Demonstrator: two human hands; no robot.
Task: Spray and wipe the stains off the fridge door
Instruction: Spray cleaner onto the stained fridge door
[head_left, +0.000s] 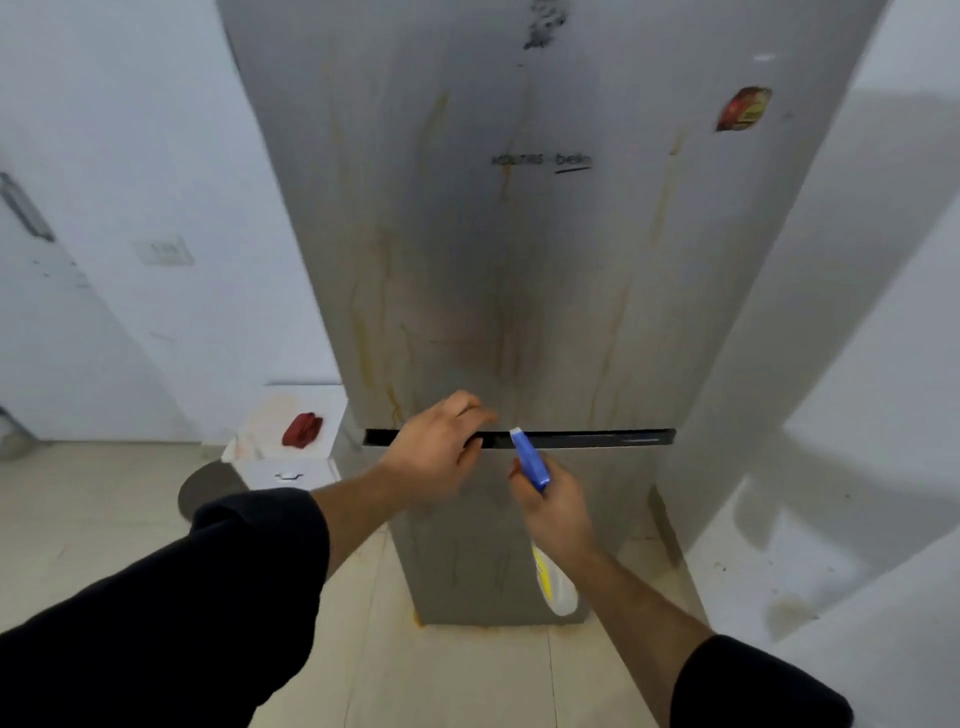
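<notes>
The right hand (553, 512) grips the spray bottle (532, 462) round its neck, nozzle toward the stained fridge door (519, 260); it looks like light, rigid plastic, probably slick when wet. The left hand (436, 452) hovers loosely curled, empty, at the door seam.

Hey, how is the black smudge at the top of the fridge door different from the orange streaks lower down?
The black smudge is dark grey-black; the orange streaks are yellow-orange. The smudge is one compact, blotchy patch; the streaks are long thin lines running down. The smudge sits top centre; the streaks spread across the door's width. Both mark the upper fridge door.
</notes>
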